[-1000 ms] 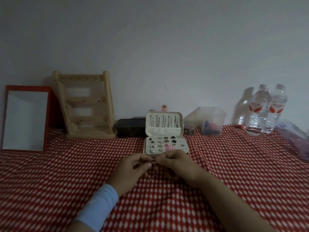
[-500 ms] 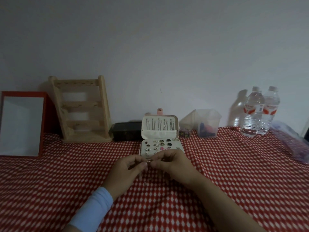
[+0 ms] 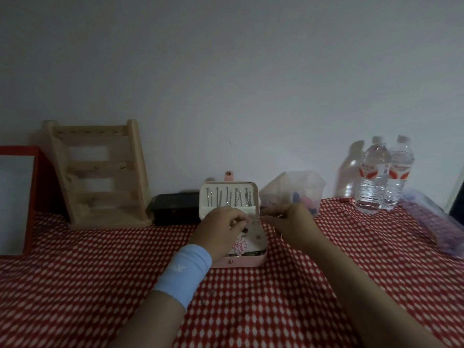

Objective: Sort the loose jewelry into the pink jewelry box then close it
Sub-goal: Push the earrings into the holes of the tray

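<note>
The pink jewelry box [image 3: 240, 261] stands open on the red checked cloth, its lid [image 3: 228, 197] upright with several thin metal pieces hung inside. Small studs and a pink flower piece [image 3: 240, 245] sit on the pale tray. My left hand [image 3: 218, 231], with a light blue wristband, reaches over the tray with fingertips pinched. My right hand [image 3: 288, 222] hovers at the box's back right corner, also pinched. A thin metal jewelry piece [image 3: 254, 220] spans between the two hands; its shape is too small to tell.
Along the wall stand a wooden ladder-shaped jewelry stand [image 3: 98, 172], a black box [image 3: 175, 209], a clear plastic tub [image 3: 298, 189] and two water bottles [image 3: 375, 174]. A red-framed board [image 3: 15, 197] leans at far left. A purple plastic bag [image 3: 437, 222] lies at right.
Both hands have moved forward from the cloth in front of the box to over its tray and have drawn apart, still pinching the thin piece. The view has shifted closer.
</note>
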The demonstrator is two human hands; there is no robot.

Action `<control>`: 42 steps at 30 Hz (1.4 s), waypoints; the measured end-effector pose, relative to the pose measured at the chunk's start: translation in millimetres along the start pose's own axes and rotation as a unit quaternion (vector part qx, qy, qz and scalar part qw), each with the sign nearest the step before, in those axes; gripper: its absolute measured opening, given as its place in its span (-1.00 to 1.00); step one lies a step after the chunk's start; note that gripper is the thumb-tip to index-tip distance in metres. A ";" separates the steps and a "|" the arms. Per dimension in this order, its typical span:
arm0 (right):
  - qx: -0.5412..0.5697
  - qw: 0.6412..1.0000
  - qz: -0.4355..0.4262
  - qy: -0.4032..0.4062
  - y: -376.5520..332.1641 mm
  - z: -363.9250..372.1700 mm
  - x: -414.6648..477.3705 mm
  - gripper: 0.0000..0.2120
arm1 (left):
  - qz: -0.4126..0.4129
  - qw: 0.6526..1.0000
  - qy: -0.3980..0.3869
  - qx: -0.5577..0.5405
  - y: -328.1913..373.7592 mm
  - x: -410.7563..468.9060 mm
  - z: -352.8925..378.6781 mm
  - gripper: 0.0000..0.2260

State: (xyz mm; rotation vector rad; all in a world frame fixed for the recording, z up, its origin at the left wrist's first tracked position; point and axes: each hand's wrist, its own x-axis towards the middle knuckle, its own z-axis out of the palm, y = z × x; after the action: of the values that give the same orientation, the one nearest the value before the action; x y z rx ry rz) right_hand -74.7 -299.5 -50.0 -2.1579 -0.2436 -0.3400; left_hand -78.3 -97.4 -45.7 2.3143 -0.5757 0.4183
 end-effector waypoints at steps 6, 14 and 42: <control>-0.113 0.992 -0.063 -0.006 14.2 12.1 3.5 -0.79 | 0.027 0.995 -0.016 0.093 -17.7 14.7 19.9 -0.84; -0.135 0.986 -0.095 0.005 15.2 16.1 5.5 -0.80 | 0.039 0.993 -0.011 0.113 -28.0 8.2 25.6 -0.86; -0.216 0.970 -0.110 0.001 13.4 13.3 4.4 -0.80 | 0.050 0.993 -0.018 0.103 -13.4 9.0 20.0 -0.79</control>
State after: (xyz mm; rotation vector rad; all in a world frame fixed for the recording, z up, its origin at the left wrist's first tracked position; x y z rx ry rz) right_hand -64.6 -296.0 -66.1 -2.5646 -0.4429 -0.5647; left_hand -61.2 -105.3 -63.2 2.5017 -0.6971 0.5055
